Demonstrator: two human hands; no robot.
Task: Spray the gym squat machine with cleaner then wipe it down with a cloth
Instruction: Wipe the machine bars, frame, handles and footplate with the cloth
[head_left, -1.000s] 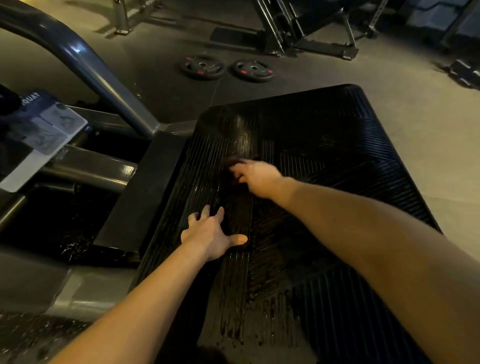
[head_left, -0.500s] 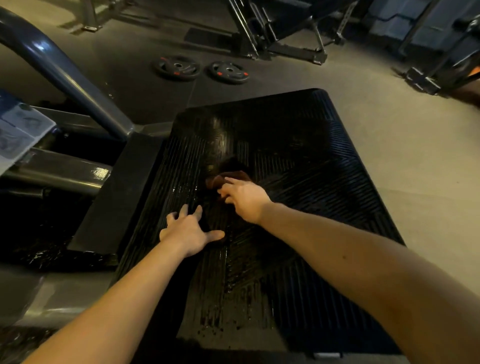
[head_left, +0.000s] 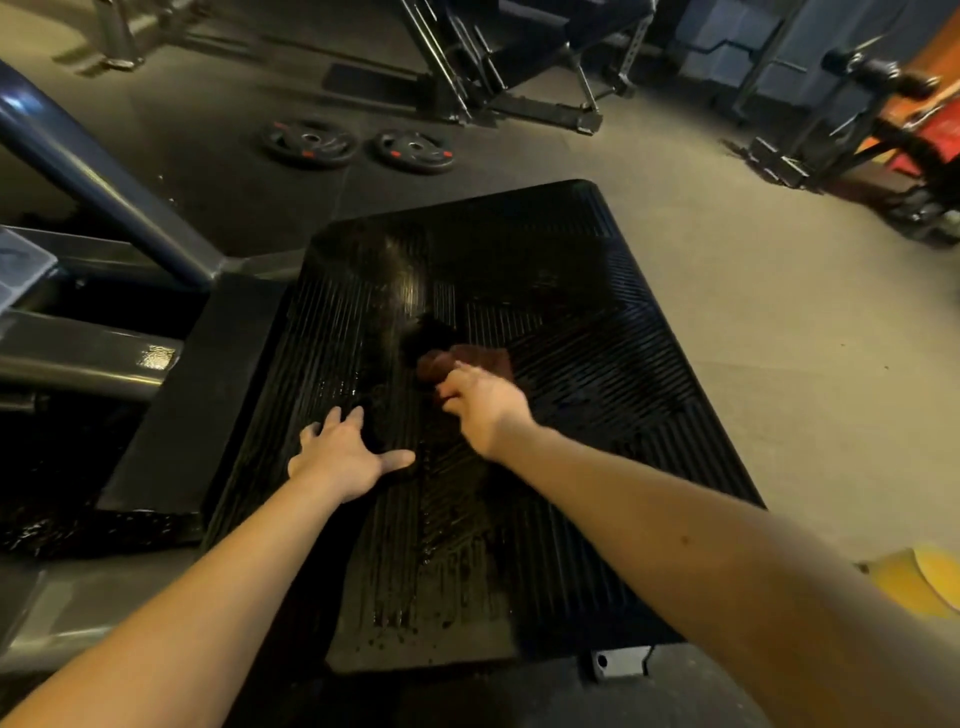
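1. Black ribbed rubber covers the big foot plate (head_left: 545, 291) in the head view. It fills the middle of the picture and slopes away from the person.
2. The plate looks shiny and wet. Drops and streaks (head_left: 431, 597) sit on its near part.
3. The left hand (head_left: 340, 457) lies flat on the plate, left of the middle. Its fingers are spread wide, the thumb sticks out to the right, and it holds nothing.
4. The right hand (head_left: 480, 402) is a bit farther up the plate. Its fingers are curled down on the near edge of a reddish-brown cloth (head_left: 467, 361).
5. The cloth is bunched up and lies on the plate near its middle, just past the right hand's knuckles. The hand looks a little blurry.
6. The two hands are near each other but do not touch.
7. A thick blue bar (head_left: 88, 171) slants down to the left of the plate.
8. Two round weight plates (head_left: 310, 143) lie flat on the dark floor (head_left: 779, 338) past the foot plate.
9. Something yellow (head_left: 914, 582) peeks out at the right edge, beside the right arm.
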